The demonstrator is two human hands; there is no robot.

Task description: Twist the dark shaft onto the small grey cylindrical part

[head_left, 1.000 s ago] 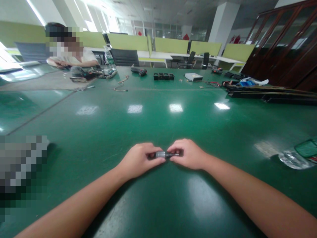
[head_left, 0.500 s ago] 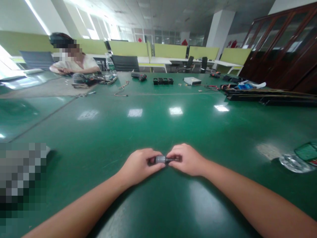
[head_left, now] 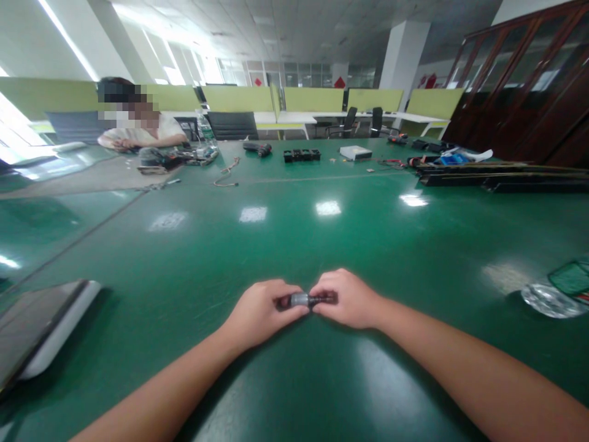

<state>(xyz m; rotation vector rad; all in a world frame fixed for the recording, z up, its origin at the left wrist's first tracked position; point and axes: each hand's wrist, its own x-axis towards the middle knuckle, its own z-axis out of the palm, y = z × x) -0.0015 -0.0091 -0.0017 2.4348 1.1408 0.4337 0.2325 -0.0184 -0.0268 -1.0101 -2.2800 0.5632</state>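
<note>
Just above the green tabletop [head_left: 285, 245], both hands meet at a small cylindrical part [head_left: 300, 299] with a grey body and a thinner dark end. My left hand [head_left: 263, 312] is closed around the grey body, thumb in front and fingers behind. The thinner dark end lies between the thumb and fingers of my right hand [head_left: 347, 299]. The part lies sideways, left to right. Its outer ends are partly covered by my fingers, and its exact kind is too small to make out.
A flat device with a dark top [head_left: 46, 325] lies at the left edge. At right stands a clear plastic bottle [head_left: 550, 299]. Across the table are a power tool [head_left: 257, 148], black blocks [head_left: 301, 155], a white box [head_left: 355, 152], dark strips [head_left: 501, 177] and a seated person [head_left: 142, 130].
The view has tilted up slightly, so the background sits a little lower. Both hands keep the same hold on the cylindrical part, with hardly any movement.
</note>
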